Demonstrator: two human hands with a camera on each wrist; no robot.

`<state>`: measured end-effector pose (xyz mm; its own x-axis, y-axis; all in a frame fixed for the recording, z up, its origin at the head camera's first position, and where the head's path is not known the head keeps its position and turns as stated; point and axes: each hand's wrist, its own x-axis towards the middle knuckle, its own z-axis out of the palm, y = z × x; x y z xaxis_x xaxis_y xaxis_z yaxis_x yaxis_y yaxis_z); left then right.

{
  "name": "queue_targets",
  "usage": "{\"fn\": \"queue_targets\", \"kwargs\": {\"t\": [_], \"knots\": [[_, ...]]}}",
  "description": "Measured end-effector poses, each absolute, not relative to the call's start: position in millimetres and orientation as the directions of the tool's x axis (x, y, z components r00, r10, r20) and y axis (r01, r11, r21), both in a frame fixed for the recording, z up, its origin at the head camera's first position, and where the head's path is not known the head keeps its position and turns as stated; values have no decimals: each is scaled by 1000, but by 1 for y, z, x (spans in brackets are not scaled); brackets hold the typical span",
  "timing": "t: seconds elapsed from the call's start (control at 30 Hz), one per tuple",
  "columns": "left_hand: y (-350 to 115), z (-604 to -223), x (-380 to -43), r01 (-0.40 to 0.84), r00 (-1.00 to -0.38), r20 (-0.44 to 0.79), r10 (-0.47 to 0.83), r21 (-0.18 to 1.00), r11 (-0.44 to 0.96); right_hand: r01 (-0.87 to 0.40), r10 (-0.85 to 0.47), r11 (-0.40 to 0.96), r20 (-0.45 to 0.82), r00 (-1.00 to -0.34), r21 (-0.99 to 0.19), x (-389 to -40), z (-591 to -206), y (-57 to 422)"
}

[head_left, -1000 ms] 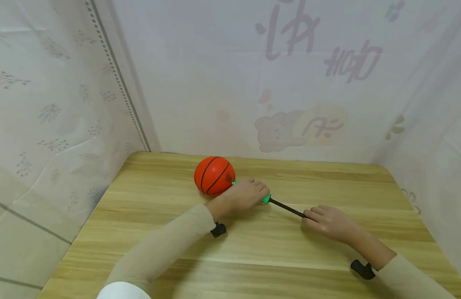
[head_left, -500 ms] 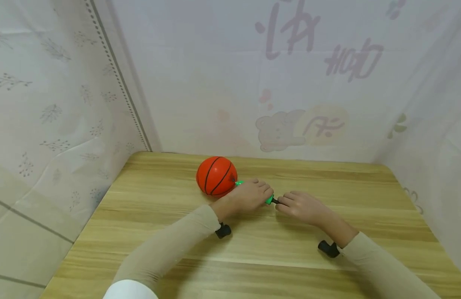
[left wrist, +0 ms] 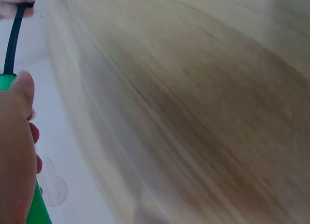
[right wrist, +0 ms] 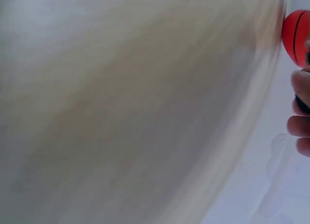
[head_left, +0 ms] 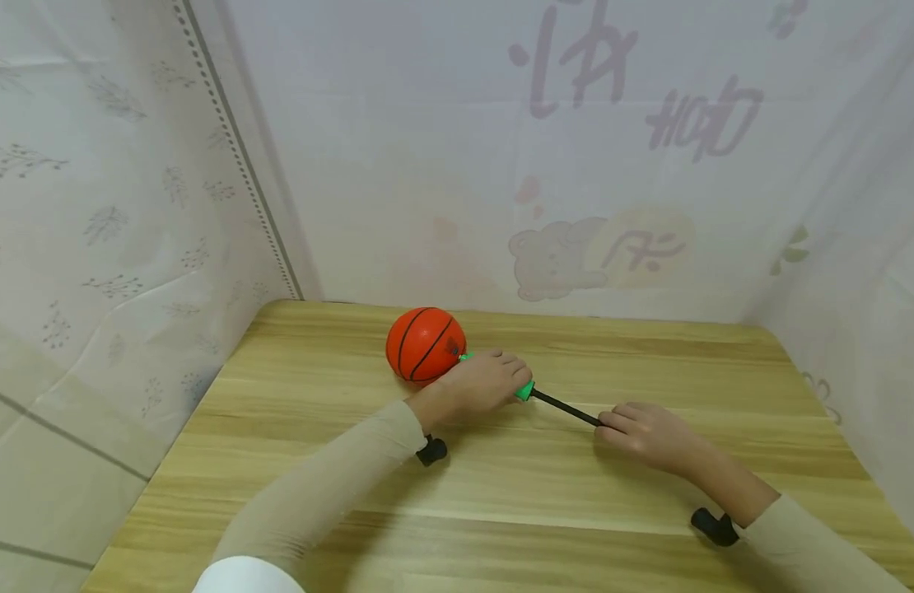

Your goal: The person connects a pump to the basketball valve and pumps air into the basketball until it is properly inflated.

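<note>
An orange-red ball with black lines (head_left: 425, 346) rests on the wooden table toward the back. Against its right side lies the tip of a green hand pump (head_left: 526, 390). My left hand (head_left: 488, 382) wraps around the pump's barrel, close beside the ball. A black rod (head_left: 564, 406) extends from the barrel to my right hand (head_left: 650, 436), which grips its outer end. In the left wrist view the thumb lies along the green barrel (left wrist: 38, 209). The right wrist view shows curled fingers (right wrist: 299, 126) around a dark handle, most of it hidden, with the ball (right wrist: 296, 37) beyond.
The wooden table (head_left: 501, 543) has its back edge against a pale printed curtain (head_left: 398, 165). More patterned cloth (head_left: 116, 214) hangs at the left side. A black wrist mount (head_left: 431, 450) sits under the left forearm, another mount (head_left: 715, 527) under the right.
My right hand moved left until the rod was nearly inside the barrel, then back right, drawing the rod out again. The left hand and ball shifted slightly right, then back.
</note>
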<state>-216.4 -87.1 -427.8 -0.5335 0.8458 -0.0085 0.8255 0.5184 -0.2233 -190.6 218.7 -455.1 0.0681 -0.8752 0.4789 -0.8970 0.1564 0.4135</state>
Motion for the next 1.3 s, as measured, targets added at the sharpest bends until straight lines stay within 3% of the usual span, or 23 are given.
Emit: {"fn": "queue_targets", "kwargs": {"t": [0.23,0.63,1.03,1.13,1.3], "knots": [[-81,-430,-219,825,-534,-5,845,-220,520,-890,-901,167,433,38,424,-193,-451,210],[-76,-430,-214,815,-553,-32,833,-231,532,-889,-896,146,438,67,435,-214,-446,159],[-89,-429,-214,813,-552,-13,834,-230,534,-889,-885,133,456,92,439,-192,-454,218],[-92,-432,-212,806,-563,-21,826,-236,543,-891,-902,134,425,71,433,-188,-455,220],[-82,-431,-217,819,-534,15,846,-238,522,-888,-905,178,425,21,424,-192,-450,210]]}}
